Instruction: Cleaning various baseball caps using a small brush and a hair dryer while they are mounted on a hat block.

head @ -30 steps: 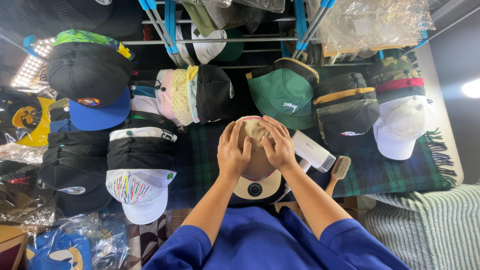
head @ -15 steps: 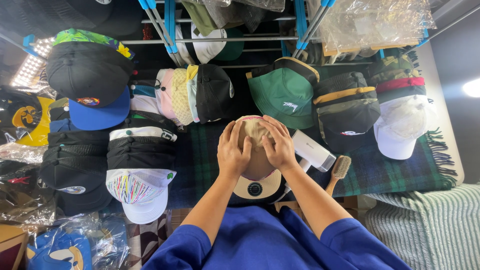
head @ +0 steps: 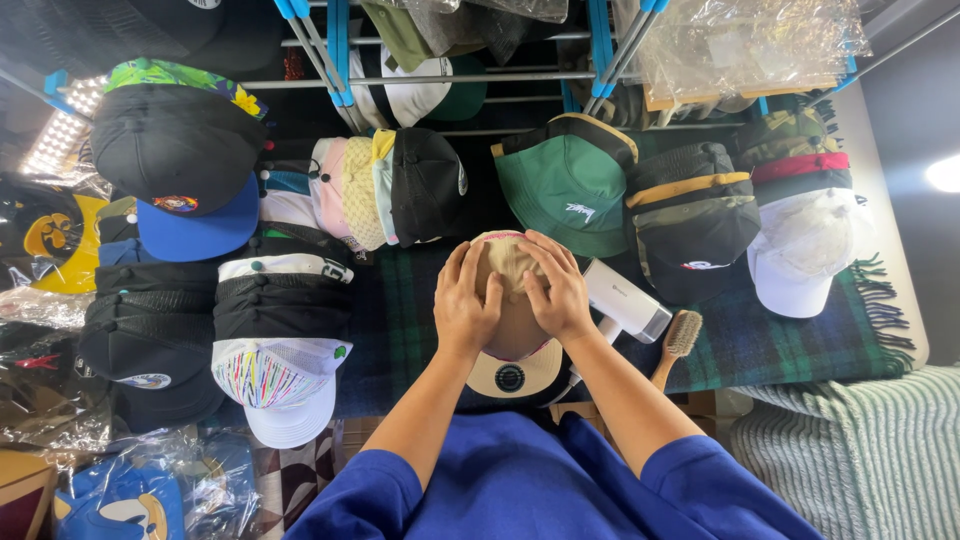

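**Both hands pressed on tan cap at bench centre**

Left hand point(head: 466, 300) laid flat on left half of tan cap point(head: 512, 320), fingers point(head: 456, 268) spread and pointing away from body. Right hand point(head: 556, 290) mirrored on right half, fingers curved over crown, fingertips near pink-edged back rim. Both hands cupped around the crown, palms down, thumbs nearly meeting at the middle. Forearms converging from blue sleeves point(head: 540, 485) at lower edge.

Cap resting on dark green plaid blanket point(head: 780, 345) covering the bench, cream brim with round dark patch point(head: 509, 378) turned toward the body.

White handheld appliance point(head: 622, 300) just right of the right hand, partly tucked under wrist. Wooden-handled brush point(head: 678, 345) just beyond it, bristles up.

Surroundings crowded: green bucket hat point(head: 565, 185) just behind the cap; black cap with yellow band point(head: 692, 215) and white cap point(head: 800, 255) to the right; row of upright stacked caps point(head: 385, 185) behind left; stack of black caps over a white striped-mesh cap point(head: 280, 375) at left. Blue-clipped metal rack point(head: 440, 78) above, plastic-wrapped items point(head: 750, 45) hung from it.
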